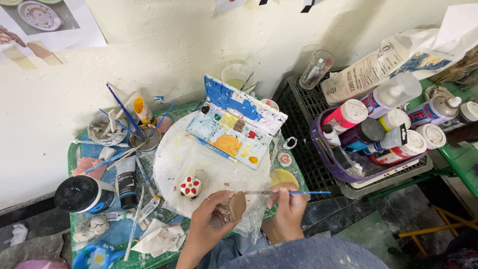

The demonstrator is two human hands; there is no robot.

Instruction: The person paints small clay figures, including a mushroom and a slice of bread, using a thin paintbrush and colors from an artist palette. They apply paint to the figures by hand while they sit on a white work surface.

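left hand [211, 224]: grasping a small brown clay piece [236, 205]
right hand [288, 209]: pinching a thin blue brush [294, 192]
risk: a slipped stroke could smear paint; the near red-and-white figure [190, 187] might get knocked.

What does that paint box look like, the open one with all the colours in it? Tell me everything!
The open white plastic paint palette box lies tilted on a round white plastic-covered board on the green table. Its lid stands raised at the back, smeared thick with blue. The tray holds small square wells with yellow, brown, red and dark paints, plus larger mixing sections stained pale blue and a big orange blob. Paint splashes cover it all over. A thin blue-handled brush lies along its front edge. No hand touches it.
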